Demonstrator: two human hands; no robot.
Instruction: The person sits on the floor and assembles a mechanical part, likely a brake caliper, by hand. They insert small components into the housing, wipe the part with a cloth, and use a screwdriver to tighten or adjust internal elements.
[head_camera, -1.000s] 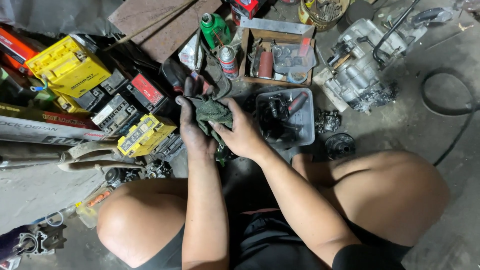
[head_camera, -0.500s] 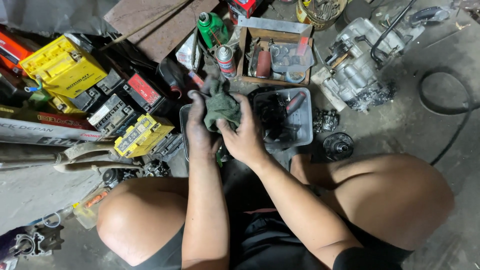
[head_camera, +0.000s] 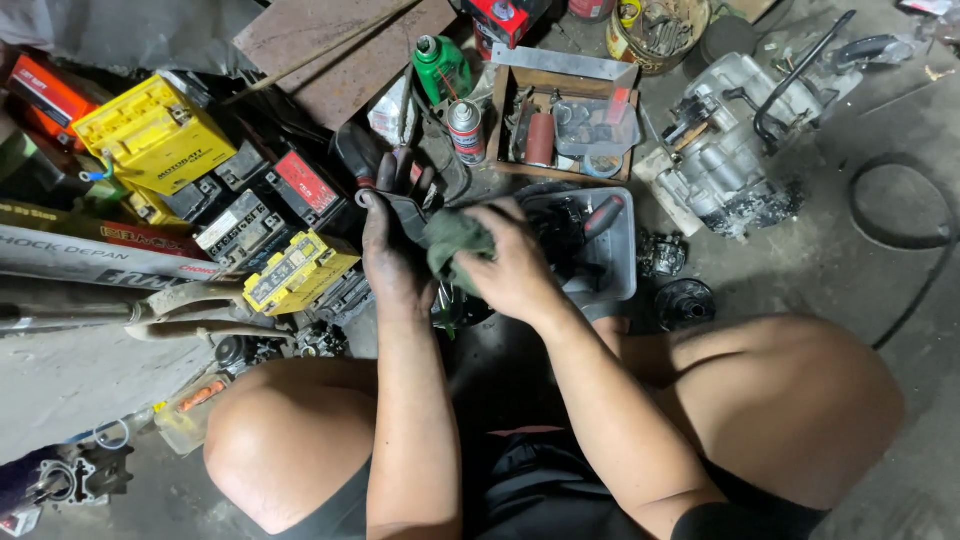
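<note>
Left hand: my left hand (head_camera: 388, 250) is closing around a dark metal part (head_camera: 402, 208), fingers curled along its edge and grimy with grease.
Right hand: my right hand (head_camera: 515, 268) is clamping down on a green rag (head_camera: 455, 238), pressing it against the part that the other hand is gripping.
Green rag: it is bunching up between my two hands, touching both, held above the floor in front of my knees.
Dark metal part: only a flat dark edge is showing above my left fingers; the rag is hiding the rest, so I cannot tell its full shape.
Grey tray: a grey plastic tray (head_camera: 618, 260) is sitting on the floor just beside my right hand, holding black parts and a red-handled tool (head_camera: 603, 214).
Cardboard box: a brown cardboard box (head_camera: 512, 118) of small parts is lying beyond the tray, with a spray can (head_camera: 465, 130) standing upright at its left side.
Green bottle: a green bottle (head_camera: 440, 68) is standing behind the spray can.
Batteries: a yellow battery (head_camera: 155, 135) and a smaller yellow and black one (head_camera: 298, 270) are lying to my left among other dark batteries.
Engine: a grey engine block (head_camera: 725, 150) is resting on the concrete floor (head_camera: 860, 290), well apart to my right.
</note>
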